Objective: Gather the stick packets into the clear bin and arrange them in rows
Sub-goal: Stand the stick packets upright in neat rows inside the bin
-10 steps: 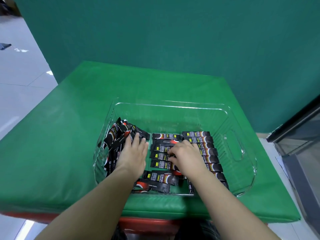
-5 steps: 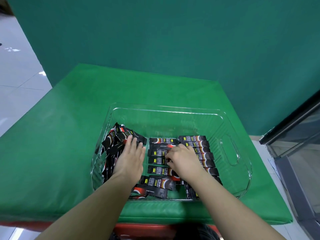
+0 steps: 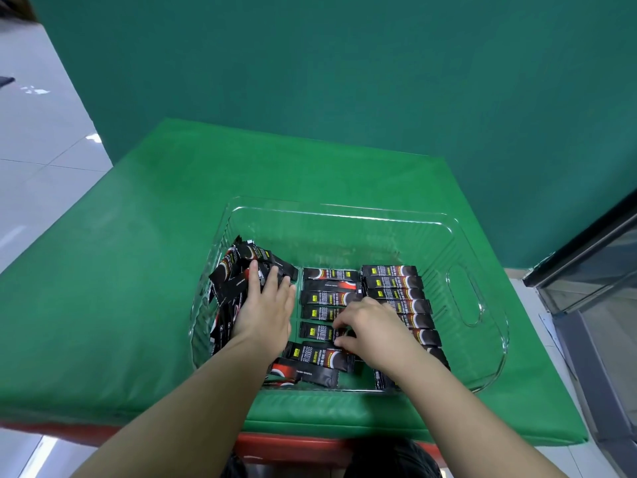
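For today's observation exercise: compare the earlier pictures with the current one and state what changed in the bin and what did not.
Very little changed. The left hand still lies flat on the loose pile of packets at the left of the clear bin. The right hand stays curled over the middle row, fingertips working a packet. The right row stayed as it was. Only the camera shifted slightly.

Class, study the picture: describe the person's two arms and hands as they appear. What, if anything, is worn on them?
Both forearms are bare up to where they leave the picture's bottom edge; no sleeve shows. The left hand and right hand wear no gloves, and no watch, bracelet or ring can be seen on the sides that face the camera. The fingernails look short and unpainted, though the picture is too soft to be sure.
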`<action>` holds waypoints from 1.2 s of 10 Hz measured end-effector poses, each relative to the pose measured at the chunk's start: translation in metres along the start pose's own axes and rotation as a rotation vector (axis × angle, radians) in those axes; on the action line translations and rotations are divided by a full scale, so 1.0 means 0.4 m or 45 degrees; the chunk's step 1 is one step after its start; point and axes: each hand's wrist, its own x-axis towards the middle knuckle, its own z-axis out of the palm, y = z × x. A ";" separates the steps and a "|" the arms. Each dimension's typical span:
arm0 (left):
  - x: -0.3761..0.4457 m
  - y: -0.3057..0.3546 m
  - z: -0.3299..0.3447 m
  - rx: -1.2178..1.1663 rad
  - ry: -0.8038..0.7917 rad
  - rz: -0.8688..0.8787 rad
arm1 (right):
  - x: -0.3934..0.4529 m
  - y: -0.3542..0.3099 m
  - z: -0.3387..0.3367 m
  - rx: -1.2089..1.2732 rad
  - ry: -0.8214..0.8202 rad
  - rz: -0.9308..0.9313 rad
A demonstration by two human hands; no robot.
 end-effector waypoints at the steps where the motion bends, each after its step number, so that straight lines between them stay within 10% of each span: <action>1: 0.001 0.001 0.000 -0.007 0.007 -0.011 | 0.006 -0.006 0.009 -0.068 -0.008 -0.007; 12: 0.000 0.003 0.000 0.013 0.007 -0.014 | -0.022 -0.036 0.007 -0.197 -0.013 -0.114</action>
